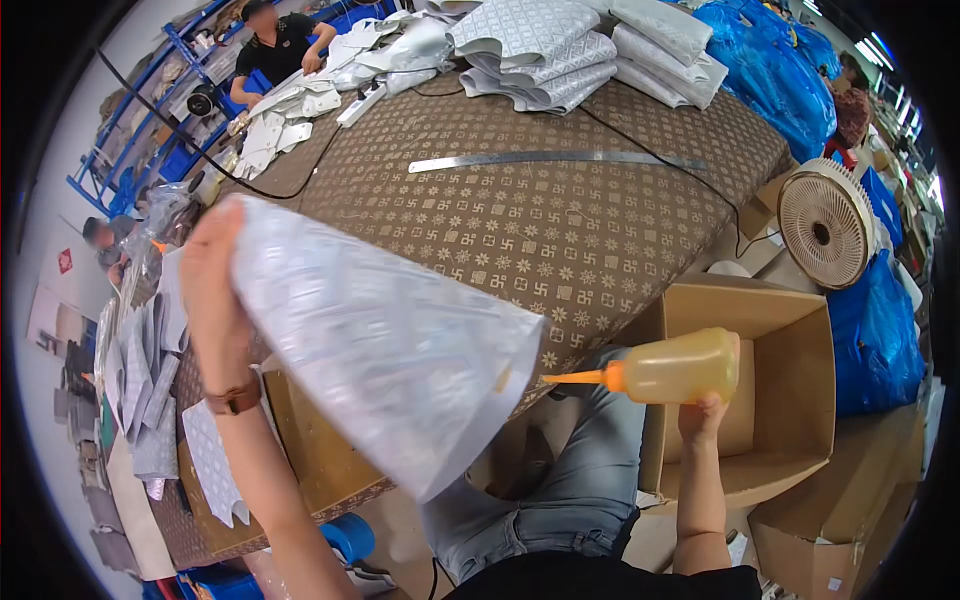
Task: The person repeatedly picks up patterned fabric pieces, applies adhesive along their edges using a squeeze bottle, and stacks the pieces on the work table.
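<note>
My left hand (210, 275) grips the upper left end of a silvery-white sheet (380, 340) with a diamond pattern, held up over the table's near edge. The sheet is slightly smeared by motion, and the fingers behind it are partly hidden. In my right hand (706, 412) is a squeeze bottle (685, 368) of yellowish liquid, lying sideways, its orange nozzle (578, 378) pointing left. The nozzle tip is close to the sheet's lower right corner; I cannot tell whether they touch. A small tan mark shows near that corner.
A patterned brown cloth covers the table (480, 220), which bears a steel ruler (540, 158), stacked silvery sheets (535, 50) and a power strip (362, 105). Right stand an open cardboard box (745, 400) and a fan (825, 222). A person (275, 50) sits at the far left.
</note>
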The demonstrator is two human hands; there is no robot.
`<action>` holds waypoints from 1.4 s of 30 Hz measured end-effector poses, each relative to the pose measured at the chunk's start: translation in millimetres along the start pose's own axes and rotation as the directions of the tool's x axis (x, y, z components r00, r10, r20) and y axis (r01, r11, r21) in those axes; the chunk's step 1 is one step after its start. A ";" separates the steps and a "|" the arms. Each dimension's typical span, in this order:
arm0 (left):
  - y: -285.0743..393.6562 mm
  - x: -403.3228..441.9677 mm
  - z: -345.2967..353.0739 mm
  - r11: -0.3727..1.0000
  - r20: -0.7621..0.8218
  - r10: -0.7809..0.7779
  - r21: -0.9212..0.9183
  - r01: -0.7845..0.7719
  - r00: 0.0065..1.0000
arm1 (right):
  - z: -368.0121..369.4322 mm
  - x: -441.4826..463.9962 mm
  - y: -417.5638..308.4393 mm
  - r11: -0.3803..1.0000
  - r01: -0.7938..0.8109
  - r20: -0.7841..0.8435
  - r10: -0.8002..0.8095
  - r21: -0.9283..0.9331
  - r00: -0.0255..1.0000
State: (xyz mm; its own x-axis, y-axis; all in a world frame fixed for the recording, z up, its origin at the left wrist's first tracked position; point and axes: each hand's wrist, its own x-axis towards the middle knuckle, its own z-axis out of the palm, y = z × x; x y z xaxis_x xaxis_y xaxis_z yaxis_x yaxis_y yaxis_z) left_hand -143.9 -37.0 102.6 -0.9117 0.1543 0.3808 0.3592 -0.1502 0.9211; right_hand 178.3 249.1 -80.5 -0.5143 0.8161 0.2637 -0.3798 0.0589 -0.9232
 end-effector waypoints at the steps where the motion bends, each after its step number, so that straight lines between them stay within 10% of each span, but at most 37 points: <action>1: -18.2 -0.9 3.6 0.999 0.089 -0.044 0.026 0.042 0.995 | 3.1 1.2 3.4 1.000 0.015 0.023 -0.014 -0.017 1.000; 19: -96.5 -43.4 -0.9 0.923 0.175 -0.349 0.233 0.305 0.921 | 11.2 -13.3 51.6 0.939 0.047 0.028 -0.040 -0.341 0.999; 42: -112.1 -45.8 -20.6 0.905 0.189 -0.407 0.218 0.366 0.894 | 11.3 -31.6 65.4 0.954 -0.299 0.123 0.293 0.031 0.948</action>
State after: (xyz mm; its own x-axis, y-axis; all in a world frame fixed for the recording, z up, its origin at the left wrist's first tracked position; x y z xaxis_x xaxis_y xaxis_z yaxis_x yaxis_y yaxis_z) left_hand -146.5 -47.3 -19.8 -0.9233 0.3836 -0.0193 0.0349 0.1339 0.9904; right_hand 161.0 220.7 -146.0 -0.6934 0.7205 0.0138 -0.2325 -0.2056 -0.9506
